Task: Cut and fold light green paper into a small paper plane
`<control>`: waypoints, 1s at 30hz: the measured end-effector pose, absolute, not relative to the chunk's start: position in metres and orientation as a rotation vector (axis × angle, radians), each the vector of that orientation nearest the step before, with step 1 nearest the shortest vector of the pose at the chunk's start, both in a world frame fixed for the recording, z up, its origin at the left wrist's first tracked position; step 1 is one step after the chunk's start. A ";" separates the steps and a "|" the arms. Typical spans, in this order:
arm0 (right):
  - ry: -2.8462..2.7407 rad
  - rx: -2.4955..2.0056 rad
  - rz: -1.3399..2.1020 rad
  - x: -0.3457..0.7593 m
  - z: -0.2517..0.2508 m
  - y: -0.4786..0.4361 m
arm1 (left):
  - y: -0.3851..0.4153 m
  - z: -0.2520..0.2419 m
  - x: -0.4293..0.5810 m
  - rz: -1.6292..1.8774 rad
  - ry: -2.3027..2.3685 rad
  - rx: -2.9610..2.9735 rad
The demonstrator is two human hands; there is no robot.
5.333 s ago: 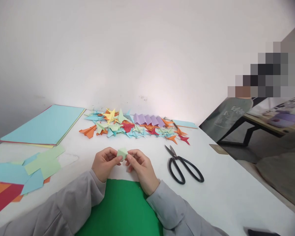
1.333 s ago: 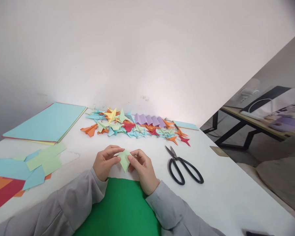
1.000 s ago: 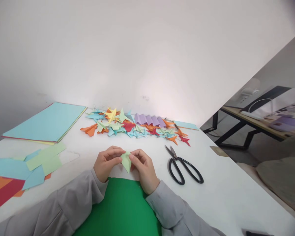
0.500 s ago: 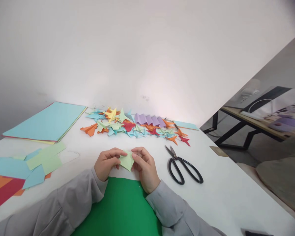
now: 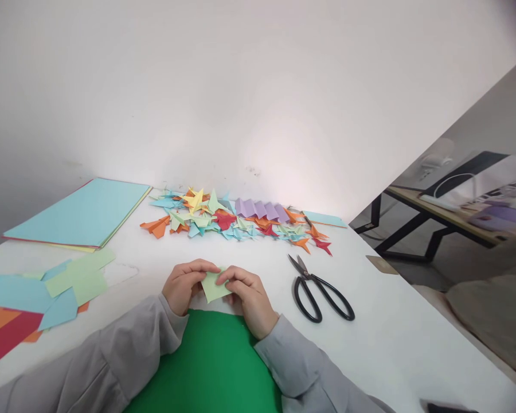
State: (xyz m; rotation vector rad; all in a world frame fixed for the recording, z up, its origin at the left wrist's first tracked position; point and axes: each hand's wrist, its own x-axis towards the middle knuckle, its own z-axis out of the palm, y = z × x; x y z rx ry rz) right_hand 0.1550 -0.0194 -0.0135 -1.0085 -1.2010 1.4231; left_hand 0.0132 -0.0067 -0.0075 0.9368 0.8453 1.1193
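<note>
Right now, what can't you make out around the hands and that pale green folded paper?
Head view only:
- Pale green folded paper: edges covered by left hand and right hand.
- Fold underside: faces away.
- Dark flat object: cut off by bottom edge.
- Heap of small folded paper shapes: too small.

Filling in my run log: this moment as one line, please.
left hand: holds light green folded paper | right hand: holds same paper | below: green sheet | right: black scissors
</note>
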 end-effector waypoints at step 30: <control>-1.166 -0.903 1.416 0.158 -0.014 -0.018 | -0.010 -0.004 0.018 1.126 0.812 0.853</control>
